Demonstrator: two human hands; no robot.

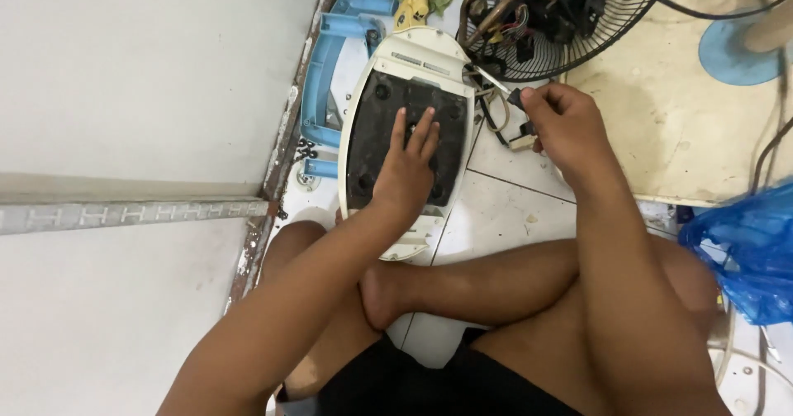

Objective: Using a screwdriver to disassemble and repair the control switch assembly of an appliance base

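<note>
Two hands are at work on one white oval fan base (410,57) that lies upside down on the floor tiles, its long axis running straight away from us, its dark underside plate (376,127) facing up. Our left hand (407,172) lies flat on that plate with the fingers (420,131) slightly spread, pressing rather than gripping, so the base sits directly under them and stretches beyond the fingertips toward the far end. Our right hand (566,123) is just off the right edge of the base, its fingers pinched together on a small black part (516,98) at the end of the wires; a small white connector (522,142) hangs just below the thumb. The wire bundle (489,94) runs from those fingertips leftward to the far-right corner of the base, so the right hand is the nearer one to the wiring and the left the nearer to the plate. Beyond the right fingertips stands a black wire fan guard (570,28); left of the left fingers, past the base, lies a light blue plastic frame (326,69).
</note>
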